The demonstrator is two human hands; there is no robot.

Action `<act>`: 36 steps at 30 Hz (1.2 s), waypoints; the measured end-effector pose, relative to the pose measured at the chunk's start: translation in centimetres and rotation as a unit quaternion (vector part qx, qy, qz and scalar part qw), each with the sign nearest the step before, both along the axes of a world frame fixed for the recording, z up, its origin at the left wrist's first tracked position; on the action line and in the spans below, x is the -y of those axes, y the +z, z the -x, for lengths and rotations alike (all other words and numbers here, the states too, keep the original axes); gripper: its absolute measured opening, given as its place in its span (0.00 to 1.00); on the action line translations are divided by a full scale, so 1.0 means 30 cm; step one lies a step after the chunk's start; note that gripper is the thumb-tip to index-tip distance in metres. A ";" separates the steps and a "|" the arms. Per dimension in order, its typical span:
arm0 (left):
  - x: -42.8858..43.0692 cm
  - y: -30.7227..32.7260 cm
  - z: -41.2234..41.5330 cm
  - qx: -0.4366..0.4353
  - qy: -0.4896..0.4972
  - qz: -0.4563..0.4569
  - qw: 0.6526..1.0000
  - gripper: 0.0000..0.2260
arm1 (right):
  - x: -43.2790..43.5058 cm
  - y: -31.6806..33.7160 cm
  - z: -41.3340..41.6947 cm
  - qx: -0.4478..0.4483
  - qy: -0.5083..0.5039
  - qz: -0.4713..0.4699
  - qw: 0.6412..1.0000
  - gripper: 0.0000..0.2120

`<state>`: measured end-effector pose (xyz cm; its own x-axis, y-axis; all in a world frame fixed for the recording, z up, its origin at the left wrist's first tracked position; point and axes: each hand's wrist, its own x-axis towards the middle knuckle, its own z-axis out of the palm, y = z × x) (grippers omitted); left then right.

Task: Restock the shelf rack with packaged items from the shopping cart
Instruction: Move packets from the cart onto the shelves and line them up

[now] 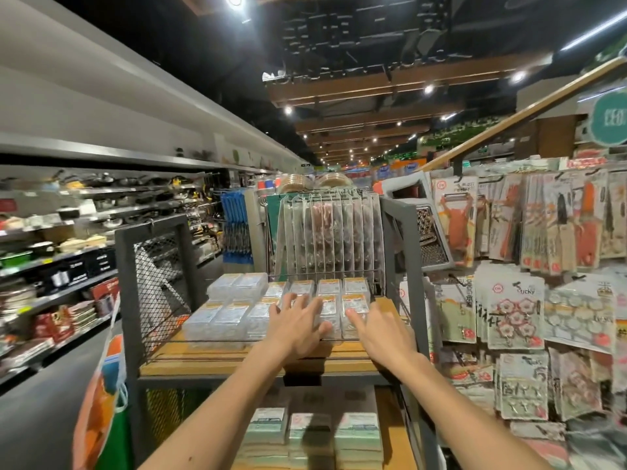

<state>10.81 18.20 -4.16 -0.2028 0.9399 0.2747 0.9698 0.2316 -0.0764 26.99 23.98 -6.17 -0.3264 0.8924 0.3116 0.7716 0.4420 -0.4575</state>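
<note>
A dark metal shelf rack (402, 232) with wooden boards (210, 362) stands straight ahead. On its upper board lie rows of clear plastic packs with orange labels (234, 310). My left hand (297, 325) rests with spread straight fingers on the packs near the middle. My right hand (380, 334) lies beside it, fingers straight, touching the rightmost packs (354, 301). Neither hand grips anything. Behind the packs a wire holder (327, 232) carries upright clear packages. The shopping cart is out of sight.
The lower board holds stacks of pale green and white packs (310, 432). Hanging carded kitchen goods (515, 310) crowd the right side. An orange and green bag (101, 405) hangs at the rack's left. Shelves of cookware (57, 252) line the aisle on the left.
</note>
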 end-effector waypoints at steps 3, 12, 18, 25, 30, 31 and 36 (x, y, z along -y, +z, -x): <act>0.024 -0.013 0.006 0.001 -0.012 -0.060 0.998 0.25 | 0.004 0.003 -0.011 -0.029 0.005 -0.034 0.999 0.31; 0.433 -0.177 0.049 0.157 -0.104 -0.270 0.944 0.24 | 0.304 -0.188 -0.015 -0.199 0.157 -0.210 0.944 0.24; 0.837 -0.475 0.141 0.184 0.004 -0.248 0.951 0.23 | 0.675 -0.481 0.131 -0.173 0.306 -0.074 0.933 0.21; 1.380 -0.783 0.218 0.235 0.229 -0.202 0.923 0.25 | 1.062 -0.738 0.375 -0.073 0.490 0.016 0.868 0.21; 1.700 -0.946 0.200 0.268 0.373 -0.185 0.869 0.26 | 1.310 -0.894 0.471 0.025 0.574 0.046 0.817 0.23; 1.773 -0.981 0.191 0.285 0.407 -0.181 0.849 0.25 | 1.366 -0.926 0.492 0.052 0.592 0.050 0.803 0.23; 2.121 -1.171 0.137 0.362 0.542 -0.137 0.746 0.27 | 1.632 -1.090 0.623 0.173 0.673 0.051 0.718 0.25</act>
<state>6.69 -45.45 -39.28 -0.9914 0.0440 -0.1235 -0.0347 0.8202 0.5711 8.30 -24.97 -38.88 -0.9562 -0.2901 -0.0398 -0.2468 0.8714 -0.4241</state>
